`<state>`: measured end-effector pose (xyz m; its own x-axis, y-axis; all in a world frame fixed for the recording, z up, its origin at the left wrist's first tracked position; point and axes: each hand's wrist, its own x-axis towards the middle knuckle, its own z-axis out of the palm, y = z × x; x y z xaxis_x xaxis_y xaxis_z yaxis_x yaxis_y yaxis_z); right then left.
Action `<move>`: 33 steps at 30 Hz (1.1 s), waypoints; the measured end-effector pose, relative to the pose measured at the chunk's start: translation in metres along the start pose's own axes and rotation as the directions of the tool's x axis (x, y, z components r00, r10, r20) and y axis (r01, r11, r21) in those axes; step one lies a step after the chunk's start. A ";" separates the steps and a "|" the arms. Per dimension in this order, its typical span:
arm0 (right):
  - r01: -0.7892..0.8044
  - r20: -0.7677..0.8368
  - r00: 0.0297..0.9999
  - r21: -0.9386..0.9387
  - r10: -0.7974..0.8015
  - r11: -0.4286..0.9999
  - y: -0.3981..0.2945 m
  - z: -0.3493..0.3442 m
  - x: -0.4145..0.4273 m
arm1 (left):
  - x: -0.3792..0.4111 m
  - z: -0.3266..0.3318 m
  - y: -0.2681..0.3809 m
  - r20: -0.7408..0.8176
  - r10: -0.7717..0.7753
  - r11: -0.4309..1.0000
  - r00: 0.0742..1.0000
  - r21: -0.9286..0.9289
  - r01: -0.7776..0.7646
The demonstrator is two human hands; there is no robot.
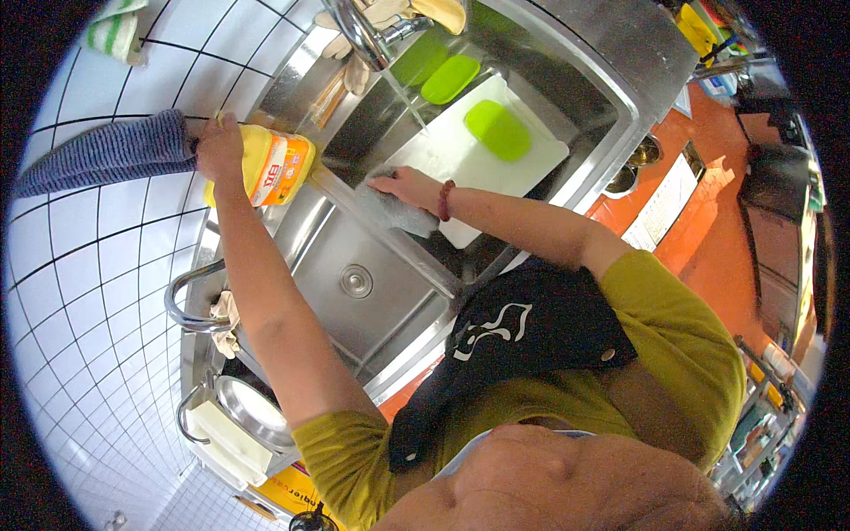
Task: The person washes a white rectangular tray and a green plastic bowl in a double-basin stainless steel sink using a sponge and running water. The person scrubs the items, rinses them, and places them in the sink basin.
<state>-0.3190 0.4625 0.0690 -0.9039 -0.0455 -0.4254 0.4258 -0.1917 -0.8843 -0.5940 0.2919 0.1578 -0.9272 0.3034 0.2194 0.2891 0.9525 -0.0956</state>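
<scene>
My left hand (222, 149) grips the top of a yellow plastic jug (282, 166) with an orange label, beside the tiled wall at the sink's back edge. My right hand (408, 186) rests on a translucent, pale mesh-like scrubbing cloth (398, 212) near the divider of the double sink. Beside it a white cutting board (451, 156) lies slanted in the sink basin, with a bright green oval lid-like piece (498, 129) on it. Another green piece (451, 79) lies just past the board. Water runs from the chrome faucet (365, 40) onto the board.
A steel divider (392, 235) parts the basins; the nearer one has a drain (356, 281). A second faucet (192, 308) curves over it. Gloves (355, 73) lie on the back ledge. A striped dark cloth (106, 152) hangs by the wall. A metal basin (255, 408) stands at lower left.
</scene>
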 end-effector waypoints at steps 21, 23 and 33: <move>0.165 -0.228 0.973 0.794 0.035 0.584 -0.099 0.069 0.182 | 0.015 0.008 -0.004 0.106 0.300 0.948 0.948 0.077 -0.308; 0.093 -0.136 0.989 0.885 0.063 0.455 -0.104 0.068 0.181 | 0.011 0.016 -0.007 -0.016 0.351 0.929 0.936 0.133 -0.346; 0.141 -0.189 0.979 0.900 0.076 0.413 -0.107 0.067 0.192 | -0.013 -0.009 0.032 0.101 0.228 0.959 0.968 0.146 -0.241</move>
<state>-0.5410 0.4088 0.0942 -0.8446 0.1258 -0.5204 0.0109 -0.9677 -0.2517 -0.5703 0.3184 0.1606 -0.8559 0.5086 0.0929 0.4662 0.8369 -0.2868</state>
